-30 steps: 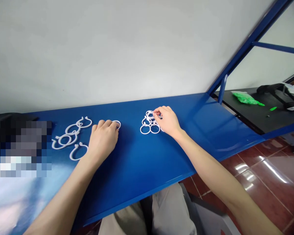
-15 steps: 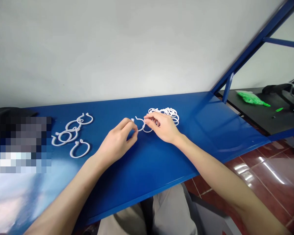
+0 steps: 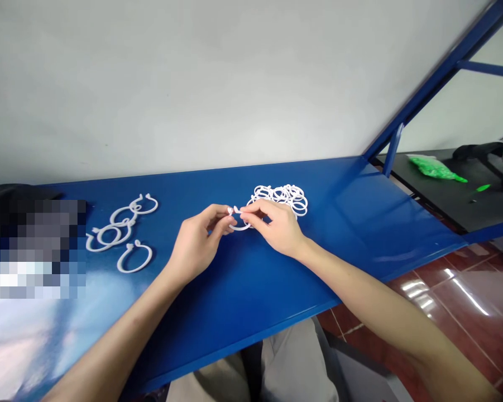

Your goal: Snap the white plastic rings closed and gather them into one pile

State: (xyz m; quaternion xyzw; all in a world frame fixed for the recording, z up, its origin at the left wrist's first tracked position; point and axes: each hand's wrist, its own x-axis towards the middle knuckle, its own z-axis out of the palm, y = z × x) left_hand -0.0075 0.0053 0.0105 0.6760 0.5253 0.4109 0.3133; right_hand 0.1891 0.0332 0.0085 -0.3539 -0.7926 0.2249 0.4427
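Both my hands pinch one white plastic ring (image 3: 238,221) just above the blue table (image 3: 243,279). My left hand (image 3: 199,243) grips its left side with thumb and fingertips. My right hand (image 3: 276,226) grips its right side. The ring's two ends sit close together at the top. Right behind my right hand lies a pile of closed white rings (image 3: 284,196). Several open white rings (image 3: 121,231) lie spread out on the table at the left.
A white wall rises behind the table. A blue slanted frame bar (image 3: 435,78) stands at the right. Beyond it a black table (image 3: 448,190) carries a green bag (image 3: 433,168) and dark objects. A blurred patch covers the far left. Red floor tiles show at lower right.
My left hand left the open rings at the left and came to the middle. Both hands met on a single ring in front of the pile, and its gap has narrowed.
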